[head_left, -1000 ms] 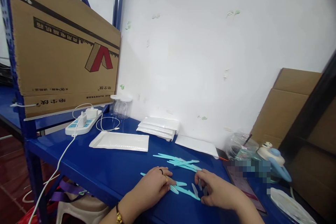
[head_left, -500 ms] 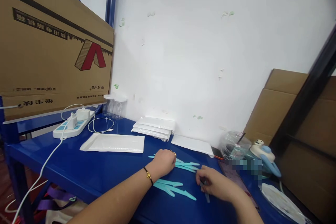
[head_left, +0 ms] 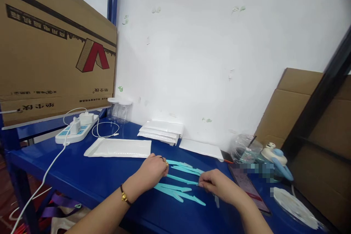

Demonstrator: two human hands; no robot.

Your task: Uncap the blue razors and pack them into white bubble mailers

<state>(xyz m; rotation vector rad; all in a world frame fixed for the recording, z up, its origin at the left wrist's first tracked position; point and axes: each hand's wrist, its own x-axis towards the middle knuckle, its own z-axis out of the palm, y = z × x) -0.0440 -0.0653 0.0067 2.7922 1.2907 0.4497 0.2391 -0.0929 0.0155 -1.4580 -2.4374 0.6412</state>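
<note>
Several thin turquoise tools (head_left: 175, 192) lie fanned out on the blue table (head_left: 109, 179), with more turquoise tools (head_left: 186, 168) behind them. Between these groups, one turquoise tool (head_left: 182, 180) spans from my left hand (head_left: 155, 170) to my right hand (head_left: 214, 182). My left fingers are closed on its left end. The fingertips of my right hand pinch its right end. A small translucent piece (head_left: 216, 201) rests on the table below my right hand.
A flat white padded envelope (head_left: 117, 148) lies at the left, near a power strip (head_left: 76, 129) with cables. Stacked envelopes (head_left: 160, 131), another envelope (head_left: 201, 149) and clear jars (head_left: 124, 112) stand along the wall. A tablet (head_left: 248, 188) and jug (head_left: 275, 161) are at right.
My left hand has moved left and slightly toward me. My right hand has moved up and left, off the translucent piece. One turquoise tool now stretches between both hands.
</note>
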